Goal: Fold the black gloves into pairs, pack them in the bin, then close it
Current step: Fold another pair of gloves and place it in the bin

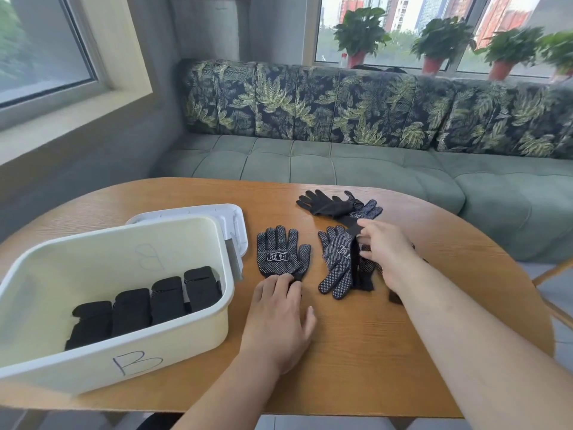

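Observation:
A black dotted glove (282, 251) lies flat, palm up, on the table beside the bin. My left hand (279, 318) rests on its cuff with fairly straight fingers. To the right, a second dotted glove (336, 268) lies partly folded, and my right hand (386, 252) pinches its black edge. Further back sits a small heap of black gloves (338, 206). The cream bin (102, 361), marked B, stands open at the left with several folded black pairs (142, 302) in a row inside.
The bin's white lid (223, 218) lies behind the bin, against its far corner. The wooden table (356, 352) is rounded, with its edge close in front. A green sofa (341, 162) runs behind it. Potted plants stand on the windowsill.

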